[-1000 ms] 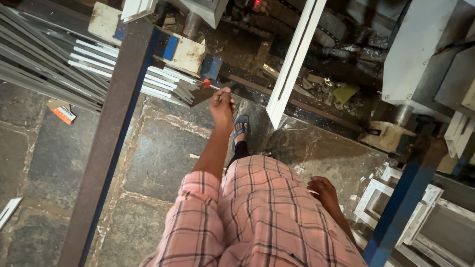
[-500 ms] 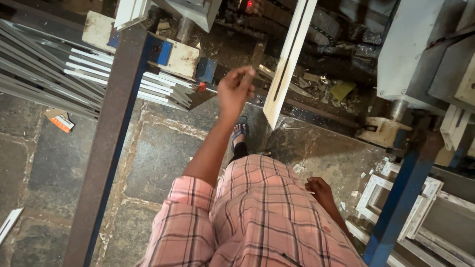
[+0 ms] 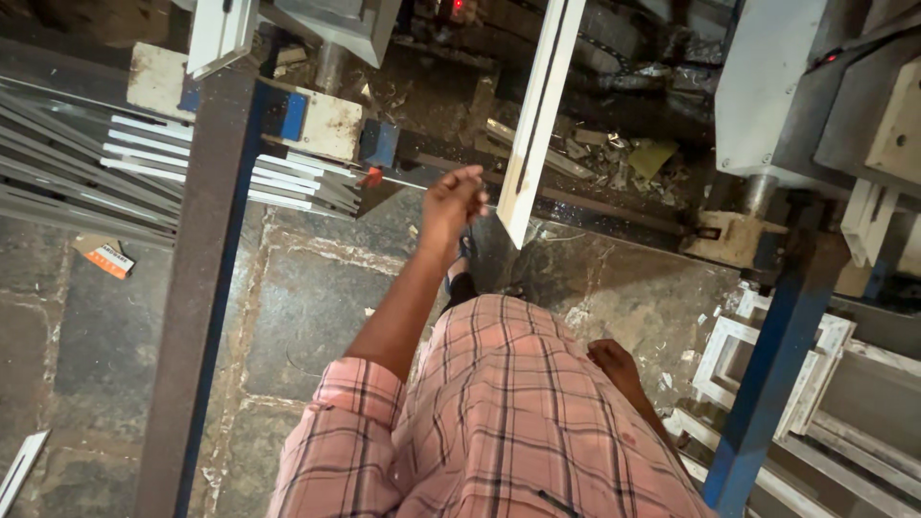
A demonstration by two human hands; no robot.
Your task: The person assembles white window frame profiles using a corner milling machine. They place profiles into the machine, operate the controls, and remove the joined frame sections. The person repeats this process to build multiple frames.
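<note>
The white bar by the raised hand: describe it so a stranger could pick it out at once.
Start at the grey machine block at top right, then look left to the middle of the picture. The white bar slants down from the top edge and ends just right of the left hand, which is close to it. Unlike the flat stack of white strips on the left, it stands alone, nearly upright, with a dark groove along it.

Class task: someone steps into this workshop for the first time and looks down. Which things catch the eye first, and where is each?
The left hand is raised mid-frame, reaching beside a long white frame bar that slants down from the top. A stack of white and grey profiles lies at the left, behind a dark steel post. The right hand hangs low by the pink checked shirt.
</note>
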